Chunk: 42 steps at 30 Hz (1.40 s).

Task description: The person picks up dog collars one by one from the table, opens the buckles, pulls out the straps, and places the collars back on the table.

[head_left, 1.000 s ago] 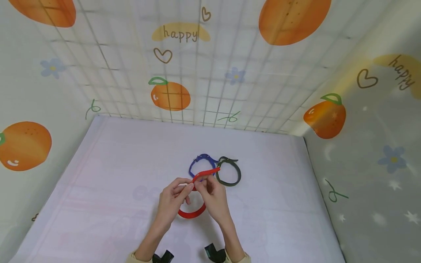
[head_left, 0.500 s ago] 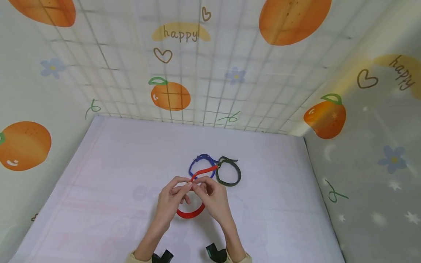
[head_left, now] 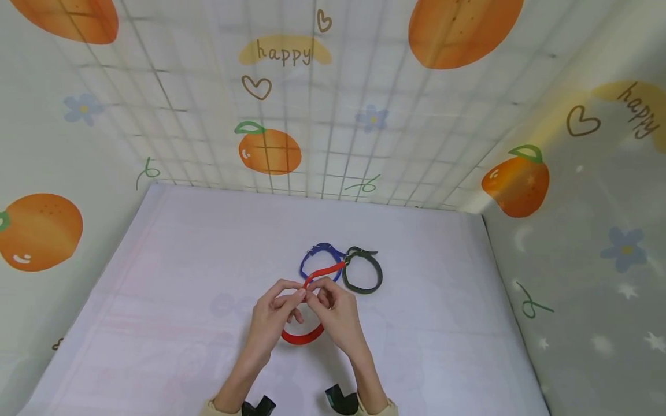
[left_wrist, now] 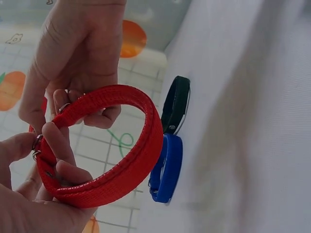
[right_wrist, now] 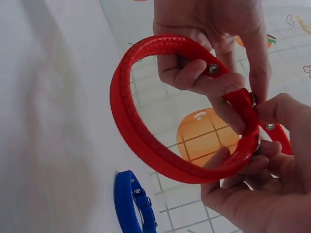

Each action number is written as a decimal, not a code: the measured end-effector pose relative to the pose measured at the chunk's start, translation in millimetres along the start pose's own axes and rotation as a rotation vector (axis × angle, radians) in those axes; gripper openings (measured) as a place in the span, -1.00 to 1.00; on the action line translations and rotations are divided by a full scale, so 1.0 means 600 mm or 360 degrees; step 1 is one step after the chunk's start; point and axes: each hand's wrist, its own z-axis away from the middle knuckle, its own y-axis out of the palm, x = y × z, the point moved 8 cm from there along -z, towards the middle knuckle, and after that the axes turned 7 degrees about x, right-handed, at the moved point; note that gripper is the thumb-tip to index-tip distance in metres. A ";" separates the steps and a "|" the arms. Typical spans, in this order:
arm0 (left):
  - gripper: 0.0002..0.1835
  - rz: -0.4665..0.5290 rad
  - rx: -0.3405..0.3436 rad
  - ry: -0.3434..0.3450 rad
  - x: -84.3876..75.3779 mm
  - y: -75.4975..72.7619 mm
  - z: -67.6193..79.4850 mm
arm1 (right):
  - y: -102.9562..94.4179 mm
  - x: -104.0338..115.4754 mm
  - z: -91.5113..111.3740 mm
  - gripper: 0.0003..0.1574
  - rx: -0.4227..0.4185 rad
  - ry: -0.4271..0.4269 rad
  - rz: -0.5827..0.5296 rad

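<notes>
A red buckled collar [head_left: 303, 338], like a pet collar, is held up as a loop between both hands. My left hand [head_left: 267, 318] pinches it near its metal buckle, fingers partly inside the loop, as the left wrist view shows. Opposite, my right hand [head_left: 339, 318] pinches the same buckle area [right_wrist: 255, 99] with thumb and fingertips. The collar's strap end [head_left: 328, 270] sticks out beyond the fingers, toward the upper right. Fingers partly hide the buckle. Metal eyelets [right_wrist: 213, 68] show on the red strap.
A blue collar [head_left: 301, 267] and a dark green collar [head_left: 380, 278] lie side by side on the white tabletop [head_left: 208, 242], just beyond the hands. A printed curtain [head_left: 203, 144] with oranges and grid lines surrounds the table's back and sides.
The fingers of the right hand have shifted slightly at the buckle, and the red strap end has moved a little left. Both hands still hold the collar in nearly the same place.
</notes>
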 end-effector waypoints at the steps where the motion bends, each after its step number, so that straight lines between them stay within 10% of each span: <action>1: -0.75 -0.0006 -0.0001 0.0002 0.000 0.000 0.000 | 0.000 0.002 0.000 -0.95 0.0004 -0.0010 0.0016; 16: -0.77 -0.0047 0.0064 0.0078 -0.002 0.006 -0.003 | -0.002 0.000 0.000 -0.79 -0.0034 -0.0003 0.0073; 42: -0.65 -0.0297 0.0270 0.0129 0.008 0.017 -0.003 | 0.003 -0.024 0.000 -0.72 0.0048 0.0144 -0.0423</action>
